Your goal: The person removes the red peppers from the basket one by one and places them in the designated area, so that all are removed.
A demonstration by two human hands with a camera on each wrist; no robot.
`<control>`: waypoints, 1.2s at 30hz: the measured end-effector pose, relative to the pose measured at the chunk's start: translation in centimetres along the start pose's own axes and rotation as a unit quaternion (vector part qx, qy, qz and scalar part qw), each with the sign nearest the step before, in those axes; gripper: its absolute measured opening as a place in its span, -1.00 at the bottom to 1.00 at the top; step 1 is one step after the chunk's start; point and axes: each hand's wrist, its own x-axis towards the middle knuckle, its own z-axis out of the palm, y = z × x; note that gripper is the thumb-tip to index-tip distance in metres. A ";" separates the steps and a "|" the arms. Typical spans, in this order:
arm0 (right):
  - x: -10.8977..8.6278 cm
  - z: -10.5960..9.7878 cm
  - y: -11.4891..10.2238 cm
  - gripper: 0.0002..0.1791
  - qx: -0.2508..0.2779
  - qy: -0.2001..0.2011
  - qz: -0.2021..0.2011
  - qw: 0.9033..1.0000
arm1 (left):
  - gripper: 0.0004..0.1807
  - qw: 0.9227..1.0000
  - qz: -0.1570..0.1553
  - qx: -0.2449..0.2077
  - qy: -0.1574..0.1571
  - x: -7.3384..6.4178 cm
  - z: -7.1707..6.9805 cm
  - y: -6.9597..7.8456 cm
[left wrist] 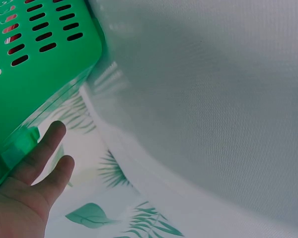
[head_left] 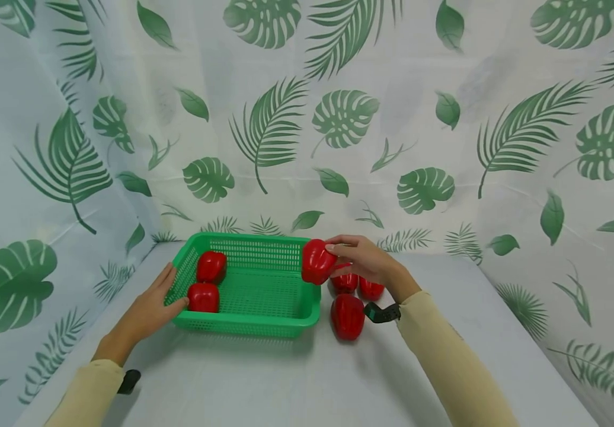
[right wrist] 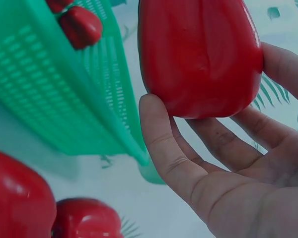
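Between thumb and fingers, my right hand (head_left: pixel 363 259) holds a glossy red bell pepper (head_left: pixel 317 261) above the right rim of a green plastic basket (head_left: pixel 264 324). The right wrist view shows that pepper (right wrist: pixel 201 59) large, gripped near one end. My left hand (head_left: pixel 149 308) rests against the basket's left side, its fingers fairly straight; the left wrist view shows the hand (left wrist: pixel 32 183) beside the basket's wall (left wrist: pixel 44 74). Inside the basket, at the left, lie two red peppers, a back one (head_left: pixel 211 267) and a front one (head_left: pixel 203 297).
Right of the basket, three more red peppers lie on the white table: one in front (head_left: pixel 347 316), one behind (head_left: pixel 345 283) and one farther right (head_left: pixel 371 289), partly hidden by my right hand. A leaf-patterned curtain (head_left: pixel 285 136) closes off the back and sides.
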 end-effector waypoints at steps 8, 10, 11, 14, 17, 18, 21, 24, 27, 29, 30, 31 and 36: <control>-1.6 -1.8 1.3 -0.43 0.011 0.012 -0.003 1.000 | 0.02 1.000 0.006 0.002 0.001 0.0 0.1 -0.4; -2.0 -2.2 1.5 -0.42 0.011 0.018 0.000 1.000 | 0.02 1.000 0.007 0.001 0.002 0.0 0.1 -0.4; -2.2 -2.4 1.7 -0.40 0.010 0.019 0.001 1.000 | 0.02 1.000 0.007 0.000 0.003 0.0 0.1 -0.4; -3.1 -3.0 2.0 -0.36 0.009 0.023 0.006 1.000 | 0.02 1.000 0.009 -0.002 0.006 -0.1 0.1 -0.4; -4.0 -3.7 2.4 -0.37 0.009 0.023 0.008 1.000 | 0.02 1.000 0.011 -0.003 0.007 -0.2 0.1 -0.4; -4.3 -3.9 2.5 -0.37 0.009 0.023 0.008 1.000 | 0.01 1.000 0.011 -0.003 0.006 -0.2 0.1 -0.4; -5.1 -4.6 3.1 -0.41 0.008 0.025 0.006 1.000 | 0.02 1.000 0.012 -0.002 0.005 -0.3 0.0 -0.4; -5.9 -5.3 3.6 -0.42 0.004 0.032 0.006 0.999 | 0.02 1.000 0.013 0.001 0.006 -0.4 -0.1 -0.4; -6.6 -5.9 4.0 -0.41 0.000 0.042 0.008 0.999 | 0.01 1.000 0.014 0.003 0.008 -0.3 -0.1 -0.4; -7.1 -6.3 4.3 -0.39 -0.006 0.049 0.011 0.999 | 0.01 1.000 0.015 0.002 0.008 -0.3 -0.1 -0.4; -7.4 -6.5 4.5 -0.38 -0.007 0.051 0.012 0.999 | 0.01 1.000 0.014 0.002 0.007 -0.2 -0.1 -0.4; -7.6 -6.8 4.8 -0.38 -0.007 0.056 0.016 0.998 | 0.01 1.000 0.014 0.001 0.007 -0.2 -0.1 -0.4; -8.9 -7.8 6.4 -0.35 -0.007 0.066 0.030 0.997 | 0.02 1.000 0.013 -0.001 0.004 -0.1 0.2 -0.4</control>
